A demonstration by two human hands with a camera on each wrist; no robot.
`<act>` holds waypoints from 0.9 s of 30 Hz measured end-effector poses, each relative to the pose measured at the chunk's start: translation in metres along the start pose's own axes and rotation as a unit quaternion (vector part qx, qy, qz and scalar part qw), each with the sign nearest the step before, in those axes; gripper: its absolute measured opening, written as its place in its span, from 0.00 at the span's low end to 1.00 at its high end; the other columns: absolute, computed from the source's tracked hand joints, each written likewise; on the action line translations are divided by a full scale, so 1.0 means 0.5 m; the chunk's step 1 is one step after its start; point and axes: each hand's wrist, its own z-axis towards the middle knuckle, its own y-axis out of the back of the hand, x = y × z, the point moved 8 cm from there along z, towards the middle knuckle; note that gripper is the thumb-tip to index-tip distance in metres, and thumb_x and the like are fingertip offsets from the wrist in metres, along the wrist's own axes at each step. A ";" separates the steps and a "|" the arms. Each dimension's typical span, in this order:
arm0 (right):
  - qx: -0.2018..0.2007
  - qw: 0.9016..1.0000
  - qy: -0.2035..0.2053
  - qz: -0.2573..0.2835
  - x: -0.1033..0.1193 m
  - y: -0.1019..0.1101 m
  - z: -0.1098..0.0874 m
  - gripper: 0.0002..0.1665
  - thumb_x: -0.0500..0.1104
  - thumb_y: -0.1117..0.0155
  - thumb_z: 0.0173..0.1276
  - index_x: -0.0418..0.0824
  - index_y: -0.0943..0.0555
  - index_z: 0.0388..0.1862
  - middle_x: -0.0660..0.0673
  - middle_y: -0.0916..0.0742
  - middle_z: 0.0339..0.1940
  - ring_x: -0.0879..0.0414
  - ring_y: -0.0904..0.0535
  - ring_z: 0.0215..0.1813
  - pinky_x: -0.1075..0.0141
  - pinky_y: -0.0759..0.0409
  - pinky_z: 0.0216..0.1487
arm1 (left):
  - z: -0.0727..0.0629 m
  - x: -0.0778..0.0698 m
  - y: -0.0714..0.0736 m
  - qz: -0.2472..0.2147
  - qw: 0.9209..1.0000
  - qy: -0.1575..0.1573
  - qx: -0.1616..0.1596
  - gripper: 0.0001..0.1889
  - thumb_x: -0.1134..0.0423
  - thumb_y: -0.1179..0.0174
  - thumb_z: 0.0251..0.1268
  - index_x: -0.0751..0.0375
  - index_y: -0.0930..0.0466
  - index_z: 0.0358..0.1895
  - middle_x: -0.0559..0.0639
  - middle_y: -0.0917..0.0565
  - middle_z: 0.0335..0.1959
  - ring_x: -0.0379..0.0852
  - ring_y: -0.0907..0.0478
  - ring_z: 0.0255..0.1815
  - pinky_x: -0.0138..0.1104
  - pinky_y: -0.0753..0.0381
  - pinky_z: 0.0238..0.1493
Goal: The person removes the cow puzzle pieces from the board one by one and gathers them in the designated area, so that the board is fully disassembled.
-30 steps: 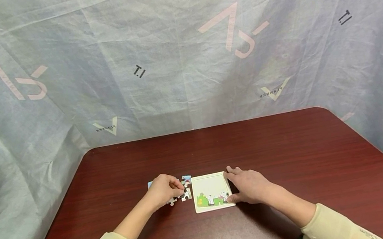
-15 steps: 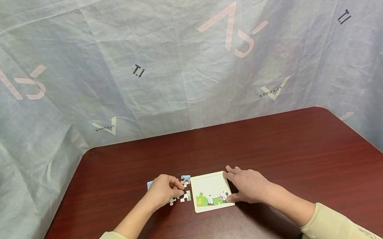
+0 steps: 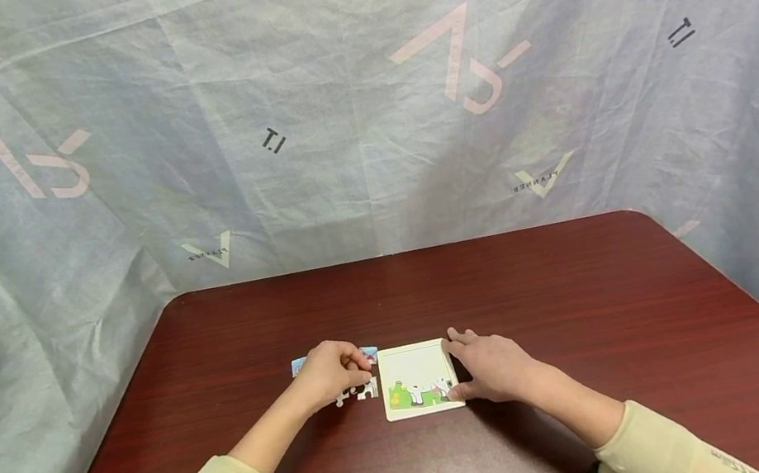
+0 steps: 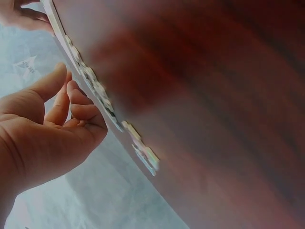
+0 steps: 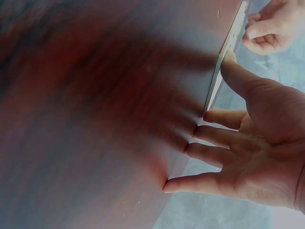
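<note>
My left hand (image 3: pixel 332 374) hovers over the loose jigsaw pieces (image 3: pixel 367 390), its fingers loosely bent and thumb close to the index finger. In the left wrist view, no piece shows between the fingertips of this left hand (image 4: pixel 62 114); the hand stands a little above the row of pieces (image 4: pixel 90 78). My right hand (image 3: pixel 495 368) rests at the right edge of the puzzle tray (image 3: pixel 424 413), thumb on its rim and fingers spread. Joined pieces with a green, white-animal picture (image 3: pixel 417 394) fill the tray's lower part; its upper part is bare.
Blue-topped pieces (image 3: pixel 298 365) lie at the left of the group, partly covered by the left hand. The dark red wooden table (image 3: pixel 546 284) ends at a grey printed cloth (image 3: pixel 364 147) hanging behind it.
My left hand has shifted slightly right and up over the pieces, covering more of those at the back right. The right hand and the tray stay in place.
</note>
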 end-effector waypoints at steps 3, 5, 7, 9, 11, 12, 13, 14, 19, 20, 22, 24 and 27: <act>0.001 1.000 0.000 0.001 0.000 0.001 0.000 0.45 0.57 0.26 0.63 0.31 0.28 0.69 0.28 0.27 0.71 0.35 0.27 0.68 0.45 0.24 0.59 | 0.001 -0.011 -0.007 -0.004 1.000 -0.006 0.006 0.04 0.71 0.28 0.59 0.60 0.14 0.33 0.47 0.22 0.24 0.42 0.28 0.26 0.34 0.28 0.30; 0.001 1.000 0.000 0.001 0.001 0.001 0.000 0.45 0.57 0.26 0.63 0.31 0.28 0.69 0.28 0.27 0.71 0.35 0.26 0.68 0.45 0.24 0.59 | 0.001 -0.019 -0.012 -0.007 1.000 -0.013 0.011 0.04 0.71 0.29 0.59 0.61 0.14 0.34 0.47 0.22 0.25 0.42 0.28 0.26 0.34 0.28 0.30; 0.001 1.000 -0.001 0.000 0.001 0.001 0.000 0.45 0.57 0.26 0.63 0.31 0.28 0.69 0.28 0.27 0.71 0.35 0.26 0.68 0.45 0.24 0.59 | 0.000 -0.026 -0.017 -0.005 1.000 -0.018 0.016 0.04 0.71 0.29 0.60 0.61 0.15 0.33 0.47 0.22 0.24 0.41 0.29 0.25 0.34 0.28 0.28; 0.003 1.000 -0.003 0.000 0.001 0.000 0.001 0.45 0.57 0.26 0.63 0.31 0.28 0.69 0.28 0.27 0.71 0.36 0.27 0.68 0.45 0.24 0.60 | -0.001 -0.032 -0.023 -0.007 0.999 -0.026 0.021 0.04 0.71 0.29 0.60 0.61 0.15 0.33 0.47 0.23 0.24 0.41 0.30 0.24 0.34 0.29 0.28; 0.005 1.000 -0.005 0.001 0.001 0.000 0.001 0.45 0.57 0.26 0.63 0.31 0.28 0.70 0.28 0.27 0.71 0.36 0.27 0.69 0.44 0.25 0.60 | 0.000 -0.036 -0.030 -0.004 0.999 -0.030 0.024 0.04 0.71 0.29 0.59 0.61 0.15 0.33 0.46 0.24 0.24 0.41 0.31 0.24 0.34 0.29 0.29; 0.005 1.000 -0.006 0.002 0.001 -0.001 0.001 0.45 0.57 0.26 0.63 0.31 0.28 0.70 0.28 0.27 0.71 0.36 0.27 0.69 0.44 0.25 0.60 | 0.001 -0.037 -0.033 -0.004 0.999 -0.032 0.026 0.05 0.71 0.28 0.59 0.61 0.15 0.33 0.46 0.24 0.23 0.40 0.31 0.24 0.34 0.30 0.28; 0.006 1.000 -0.008 0.002 0.000 -0.001 0.001 0.45 0.57 0.26 0.63 0.32 0.28 0.70 0.29 0.27 0.71 0.36 0.27 0.69 0.44 0.25 0.61 | 0.001 -0.039 -0.036 -0.004 0.999 -0.034 0.029 0.05 0.71 0.28 0.59 0.61 0.15 0.33 0.46 0.24 0.23 0.40 0.31 0.24 0.34 0.30 0.28; 0.007 1.000 -0.010 0.003 0.000 -0.001 0.001 0.45 0.57 0.26 0.63 0.32 0.28 0.70 0.29 0.27 0.71 0.36 0.28 0.69 0.43 0.25 0.61 | 0.002 -0.040 -0.040 -0.005 0.999 -0.034 0.033 0.05 0.71 0.28 0.58 0.61 0.15 0.34 0.46 0.25 0.23 0.40 0.31 0.25 0.34 0.30 0.29; 0.012 1.000 -0.015 0.007 -0.001 -0.003 0.002 0.46 0.57 0.26 0.62 0.32 0.28 0.70 0.29 0.28 0.72 0.36 0.28 0.70 0.43 0.26 0.62 | 0.002 -0.043 -0.056 -0.016 0.998 -0.026 0.050 0.07 0.70 0.26 0.57 0.62 0.16 0.34 0.47 0.25 0.24 0.41 0.31 0.25 0.33 0.30 0.28; 0.012 1.000 -0.015 0.008 -0.001 -0.003 0.002 0.46 0.57 0.26 0.62 0.32 0.28 0.70 0.29 0.28 0.72 0.36 0.28 0.70 0.43 0.26 0.62 | 0.001 -0.044 -0.058 -0.019 0.998 -0.024 0.051 0.07 0.70 0.26 0.57 0.63 0.16 0.34 0.47 0.25 0.25 0.41 0.31 0.25 0.33 0.29 0.28; 0.011 1.000 -0.015 0.007 -0.001 -0.002 0.001 0.46 0.57 0.26 0.62 0.32 0.28 0.70 0.29 0.28 0.72 0.36 0.28 0.70 0.43 0.26 0.62 | 0.002 -0.046 -0.061 -0.015 0.998 -0.025 0.050 0.07 0.70 0.25 0.56 0.63 0.16 0.34 0.47 0.25 0.25 0.41 0.31 0.25 0.33 0.29 0.28; 0.010 1.000 -0.015 0.005 -0.001 -0.003 0.002 0.46 0.58 0.26 0.62 0.32 0.28 0.70 0.29 0.28 0.72 0.36 0.28 0.70 0.44 0.26 0.62 | 0.003 -0.048 -0.063 -0.008 0.998 -0.028 0.047 0.08 0.70 0.25 0.55 0.63 0.16 0.35 0.47 0.25 0.26 0.41 0.31 0.26 0.32 0.29 0.28; 0.009 1.000 -0.015 0.002 -0.002 -0.003 0.002 0.46 0.58 0.26 0.62 0.33 0.28 0.70 0.29 0.28 0.72 0.36 0.28 0.70 0.44 0.26 0.61 | 0.004 -0.049 -0.067 0.003 0.999 -0.029 0.046 0.09 0.70 0.25 0.55 0.62 0.16 0.36 0.47 0.25 0.27 0.42 0.31 0.28 0.33 0.29 0.29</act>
